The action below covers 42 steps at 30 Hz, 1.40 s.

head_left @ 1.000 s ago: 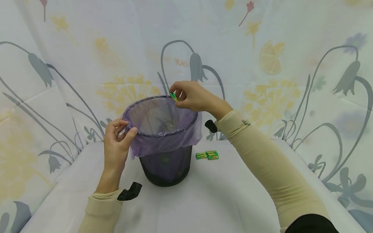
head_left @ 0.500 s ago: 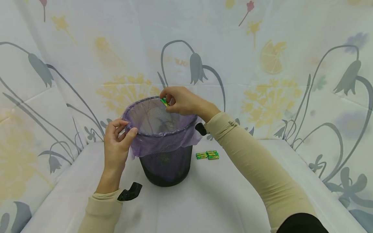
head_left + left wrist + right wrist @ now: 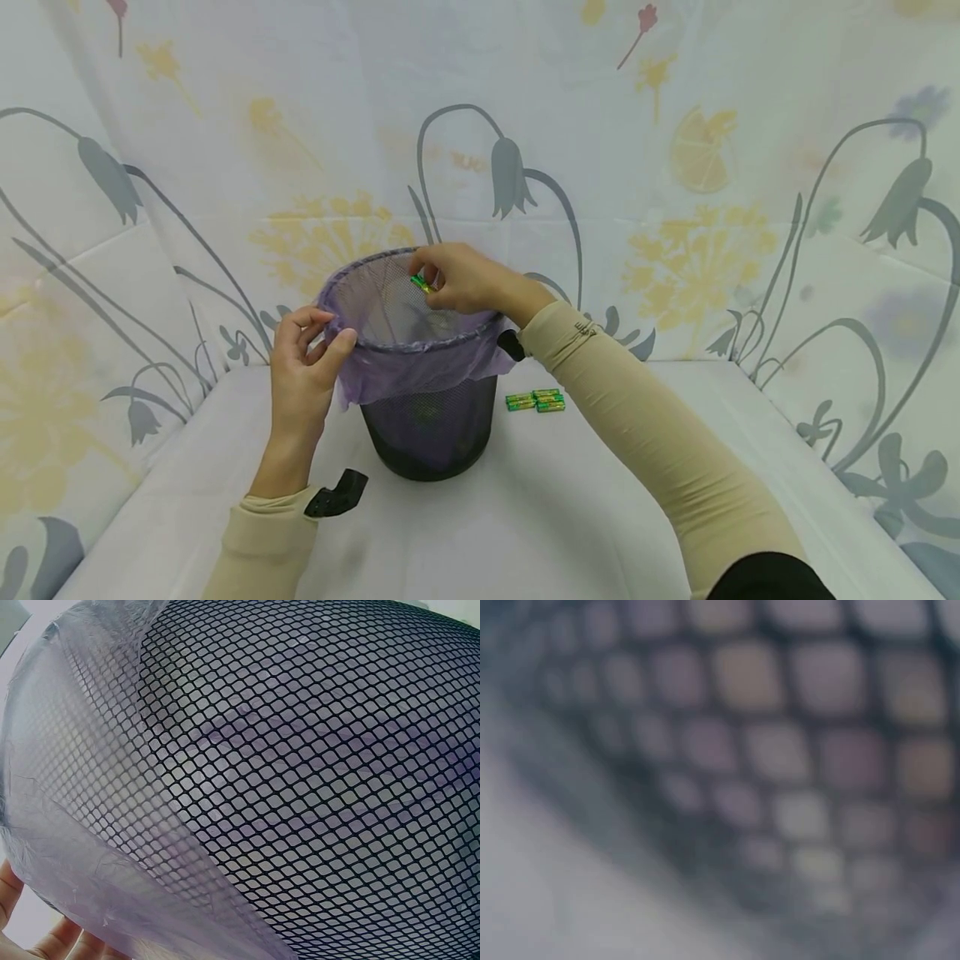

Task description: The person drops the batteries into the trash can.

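Along the near edge of the head view, a left sleeve (image 3: 262, 542) and a right sleeve (image 3: 637, 425) reached in, both beige, with a black device (image 3: 337, 493) at the left wrist. Left hand (image 3: 303, 367): grip pinching the lined rim, thumb and fingers at the near-left side of the mesh bin (image 3: 427, 454). Bin stood upright on the white worktop (image 3: 577, 517); purple liner (image 3: 427, 375) was folded outward over its rim. Right hand (image 3: 472, 279): grip pinching a small green battery (image 3: 422, 284) over the bin's mouth; could not tell whether it was below rim level. Right wrist view: blurred mesh at close range, grip not visible. To the right of the bin, apart from it, a cluster of loose batteries (image 3: 536, 401) lay on the worktop. Behind all: white backdrop (image 3: 600, 125), printed with grey and yellow flowers.
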Tool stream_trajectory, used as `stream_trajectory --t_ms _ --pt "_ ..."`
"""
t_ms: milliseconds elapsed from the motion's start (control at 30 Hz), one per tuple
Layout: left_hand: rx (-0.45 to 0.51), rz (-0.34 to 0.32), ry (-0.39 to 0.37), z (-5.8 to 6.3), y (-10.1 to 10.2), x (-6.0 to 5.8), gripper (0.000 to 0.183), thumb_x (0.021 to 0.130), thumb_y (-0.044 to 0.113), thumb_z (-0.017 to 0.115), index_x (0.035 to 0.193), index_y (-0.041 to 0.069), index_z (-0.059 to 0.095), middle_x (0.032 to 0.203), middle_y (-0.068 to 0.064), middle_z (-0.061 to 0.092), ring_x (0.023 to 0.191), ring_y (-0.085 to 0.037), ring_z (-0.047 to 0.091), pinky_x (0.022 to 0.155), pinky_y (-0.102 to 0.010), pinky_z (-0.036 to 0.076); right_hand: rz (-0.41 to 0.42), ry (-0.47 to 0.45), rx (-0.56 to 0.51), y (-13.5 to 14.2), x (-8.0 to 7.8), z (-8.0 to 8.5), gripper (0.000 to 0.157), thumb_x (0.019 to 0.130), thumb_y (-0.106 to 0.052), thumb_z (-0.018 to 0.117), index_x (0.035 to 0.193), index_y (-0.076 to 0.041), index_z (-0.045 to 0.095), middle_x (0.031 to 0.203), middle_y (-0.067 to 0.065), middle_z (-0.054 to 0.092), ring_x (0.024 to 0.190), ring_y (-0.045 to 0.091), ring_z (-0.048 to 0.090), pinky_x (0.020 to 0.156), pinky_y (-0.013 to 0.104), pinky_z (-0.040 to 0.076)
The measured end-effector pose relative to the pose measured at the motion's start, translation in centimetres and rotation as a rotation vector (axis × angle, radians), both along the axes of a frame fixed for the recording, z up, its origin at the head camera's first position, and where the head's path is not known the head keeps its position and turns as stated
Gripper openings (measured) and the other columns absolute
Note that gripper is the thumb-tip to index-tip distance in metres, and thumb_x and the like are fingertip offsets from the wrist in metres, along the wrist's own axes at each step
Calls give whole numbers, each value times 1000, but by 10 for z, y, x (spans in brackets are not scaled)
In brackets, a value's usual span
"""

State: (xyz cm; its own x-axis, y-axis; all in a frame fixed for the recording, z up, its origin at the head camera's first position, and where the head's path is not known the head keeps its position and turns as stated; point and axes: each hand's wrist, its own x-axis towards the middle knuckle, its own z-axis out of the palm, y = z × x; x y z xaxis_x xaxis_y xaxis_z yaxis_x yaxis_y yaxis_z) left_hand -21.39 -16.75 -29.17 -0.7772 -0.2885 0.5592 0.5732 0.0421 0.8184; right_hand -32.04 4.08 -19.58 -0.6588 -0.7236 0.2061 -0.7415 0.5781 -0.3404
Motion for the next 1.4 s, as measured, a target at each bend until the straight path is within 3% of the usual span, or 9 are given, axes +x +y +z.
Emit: stream_trajectory --t_ms 933,1400 --pt "-11 5 -1 0 1 0 28 83 2 67 107 1 53 124 -3 43 119 -19 47 95 -36 35 -10 19 63 -1 -1 -4 38 89 -17 64 126 -10 56 109 7 59 95 19 57 84 32 46" --pt "-13 12 -15 0 1 1 27 85 4 67 107 2 53 125 -3 42 120 -19 46 95 -35 34 5 60 13 3 3 -1 34 90 -20 64 122 -9 59 108 5 61 97 16 57 85 29 46"
